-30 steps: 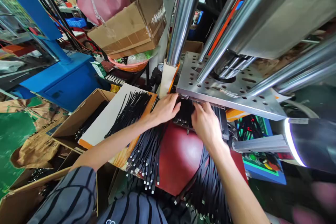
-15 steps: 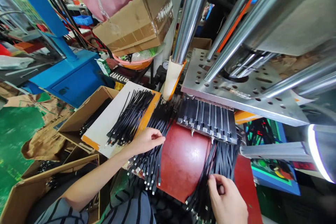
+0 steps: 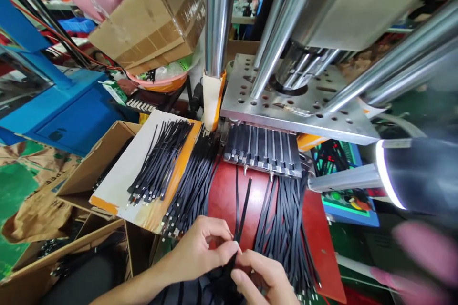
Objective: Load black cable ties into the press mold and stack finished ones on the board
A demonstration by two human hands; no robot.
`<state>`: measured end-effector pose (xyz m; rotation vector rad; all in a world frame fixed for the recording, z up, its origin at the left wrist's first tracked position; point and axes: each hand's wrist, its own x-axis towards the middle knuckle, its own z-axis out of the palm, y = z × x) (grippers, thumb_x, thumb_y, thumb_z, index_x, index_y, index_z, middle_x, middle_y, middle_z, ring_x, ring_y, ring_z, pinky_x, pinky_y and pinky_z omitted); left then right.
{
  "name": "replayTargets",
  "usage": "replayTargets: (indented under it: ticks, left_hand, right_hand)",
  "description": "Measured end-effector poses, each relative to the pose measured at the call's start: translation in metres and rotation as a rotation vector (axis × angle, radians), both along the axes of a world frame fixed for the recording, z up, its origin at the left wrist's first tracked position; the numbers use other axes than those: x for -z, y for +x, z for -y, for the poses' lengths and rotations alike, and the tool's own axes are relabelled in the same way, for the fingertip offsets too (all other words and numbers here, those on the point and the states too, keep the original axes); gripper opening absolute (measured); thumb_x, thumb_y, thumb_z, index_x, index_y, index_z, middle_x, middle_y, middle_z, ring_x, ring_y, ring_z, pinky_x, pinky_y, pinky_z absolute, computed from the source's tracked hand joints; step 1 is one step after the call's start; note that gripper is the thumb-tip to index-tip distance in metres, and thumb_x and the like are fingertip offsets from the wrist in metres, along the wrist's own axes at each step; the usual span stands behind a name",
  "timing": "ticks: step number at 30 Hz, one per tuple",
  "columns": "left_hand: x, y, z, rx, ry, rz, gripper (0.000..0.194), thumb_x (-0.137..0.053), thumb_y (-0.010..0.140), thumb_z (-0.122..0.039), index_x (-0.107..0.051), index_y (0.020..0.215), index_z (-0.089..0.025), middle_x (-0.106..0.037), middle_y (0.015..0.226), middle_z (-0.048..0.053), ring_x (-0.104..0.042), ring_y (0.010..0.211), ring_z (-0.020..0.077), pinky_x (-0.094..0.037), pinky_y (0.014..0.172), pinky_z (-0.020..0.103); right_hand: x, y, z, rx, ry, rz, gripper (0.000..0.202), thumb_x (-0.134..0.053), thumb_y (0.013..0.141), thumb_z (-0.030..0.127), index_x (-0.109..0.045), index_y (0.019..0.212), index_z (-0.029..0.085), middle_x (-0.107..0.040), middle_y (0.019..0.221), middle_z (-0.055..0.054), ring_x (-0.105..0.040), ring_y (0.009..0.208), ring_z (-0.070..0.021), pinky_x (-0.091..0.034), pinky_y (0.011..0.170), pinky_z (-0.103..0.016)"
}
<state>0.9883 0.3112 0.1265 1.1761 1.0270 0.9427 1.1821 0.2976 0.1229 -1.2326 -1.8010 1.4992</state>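
Close to my body, my left hand and my right hand have come together with fingertips nearly touching. Both pinch a flat black cable, whose free end points up over the red work surface. Its lower end is partly hidden by my fingers. Another thin black cable runs beside it toward the metal mould, which has several slots with cables lying in them. To the left is a pile of black cables with metal plugs. A second bundle of cables hangs down right of my hands.
Above the mould sits a thick drilled steel plate with steel columns. A lamp with a lit ring juts in from the right. More cables lie on a white board at left, beside cardboard boxes.
My left hand has left the left-hand cable pile and moved toward my body. My right hand has moved left from the right bundle, and both now hold one cable. The view has turned right.
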Motion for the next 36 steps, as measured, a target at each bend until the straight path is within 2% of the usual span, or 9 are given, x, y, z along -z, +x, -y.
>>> replayTargets:
  ticks: [3, 7, 10, 13, 16, 19, 23, 31, 36]
  left_hand:
    - [0.01, 0.007, 0.014, 0.029, 0.11, -0.123, 0.02, -0.07, 0.084, -0.024, -0.074, 0.066, -0.017, -0.065, 0.067, 0.002, -0.058, 0.062, 0.0125, -0.043, 0.06, 0.023]
    - [0.043, 0.017, 0.036, 0.051, 0.12, -0.273, 0.023, -0.068, 0.084, -0.025, -0.069, 0.062, -0.02, -0.064, 0.067, 0.002, -0.058, 0.06, 0.0141, -0.044, 0.058, 0.025]
    - [0.056, 0.017, 0.04, 0.188, 0.085, -0.395, 0.02, -0.069, 0.081, -0.02, -0.067, 0.06, -0.019, -0.061, 0.064, 0.0, -0.057, 0.058, 0.0132, -0.042, 0.057, 0.024]
    - [0.036, 0.008, 0.022, 0.285, 0.05, -0.42, 0.005, -0.072, 0.082, -0.019, -0.076, 0.08, -0.02, -0.069, 0.08, 0.0, -0.062, 0.068, 0.0134, -0.047, 0.066, 0.024]
    - [-0.005, -0.001, -0.013, 0.122, 0.113, -0.284, 0.033, -0.075, 0.087, -0.028, -0.075, 0.118, -0.02, -0.073, 0.103, 0.005, -0.067, 0.084, 0.0161, -0.053, 0.081, 0.026]
    - [-0.033, -0.003, -0.046, 0.118, 0.247, -0.145, 0.029, -0.074, 0.091, -0.037, -0.078, 0.109, -0.016, -0.074, 0.099, 0.007, -0.067, 0.084, 0.0168, -0.053, 0.08, 0.027]
    - [-0.033, 0.002, -0.061, 0.152, 0.254, -0.094, 0.026, -0.074, 0.092, -0.037, -0.08, 0.086, -0.013, -0.076, 0.087, 0.008, -0.069, 0.082, 0.0178, -0.052, 0.081, 0.028]
    - [-0.025, 0.003, -0.054, 0.131, 0.205, -0.019, 0.038, -0.077, 0.088, -0.051, -0.082, 0.082, -0.014, -0.075, 0.084, 0.008, -0.069, 0.079, 0.0185, -0.052, 0.074, 0.028]
    - [-0.039, 0.002, -0.056, 0.076, 0.299, -0.11, 0.032, -0.073, 0.093, -0.043, -0.078, 0.079, -0.014, -0.072, 0.078, 0.005, -0.065, 0.072, 0.0156, -0.05, 0.07, 0.026]
  right_hand:
    - [-0.006, 0.0, -0.01, 0.141, 0.051, -0.05, 0.035, -0.066, 0.093, 0.053, -0.071, 0.082, 0.02, -0.065, 0.08, -0.003, -0.06, 0.071, -0.0166, -0.05, 0.063, -0.023]
    - [-0.004, -0.01, -0.017, 0.276, 0.07, -0.084, 0.043, -0.062, 0.098, 0.049, -0.064, 0.067, 0.019, -0.057, 0.07, -0.001, -0.054, 0.065, -0.0146, -0.045, 0.059, -0.024]
    - [-0.003, -0.009, -0.021, 0.329, 0.163, -0.096, 0.038, -0.064, 0.098, 0.043, -0.068, 0.069, 0.019, -0.055, 0.067, 0.0, -0.052, 0.061, -0.0132, -0.042, 0.056, -0.023]
    - [-0.004, -0.004, -0.025, 0.363, 0.231, -0.104, 0.03, -0.064, 0.098, 0.037, -0.07, 0.073, 0.02, -0.055, 0.068, 0.001, -0.054, 0.062, -0.013, -0.043, 0.057, -0.022]
    - [-0.003, -0.004, -0.024, 0.309, 0.254, -0.114, 0.026, -0.064, 0.098, 0.032, -0.07, 0.075, 0.021, -0.057, 0.07, 0.001, -0.056, 0.064, -0.013, -0.045, 0.06, -0.021]
    - [0.002, -0.009, -0.021, 0.258, 0.292, -0.116, 0.035, -0.062, 0.099, 0.03, -0.06, 0.066, 0.02, -0.053, 0.068, 0.001, -0.053, 0.062, -0.0125, -0.044, 0.059, -0.021]
    - [0.01, -0.012, -0.017, 0.3, 0.316, -0.129, 0.031, -0.059, 0.101, 0.028, -0.063, 0.071, 0.02, -0.058, 0.076, -0.001, -0.057, 0.068, -0.0136, -0.047, 0.063, -0.022]
    - [0.003, -0.012, -0.018, 0.306, 0.362, -0.111, 0.021, -0.063, 0.098, 0.025, -0.069, 0.078, 0.022, -0.059, 0.073, -0.001, -0.059, 0.068, -0.0149, -0.049, 0.063, -0.021]
    - [0.004, -0.02, -0.02, 0.301, 0.317, -0.09, 0.033, -0.061, 0.099, 0.03, -0.051, 0.069, 0.021, -0.049, 0.068, 0.002, -0.048, 0.06, -0.0114, -0.042, 0.055, -0.02]
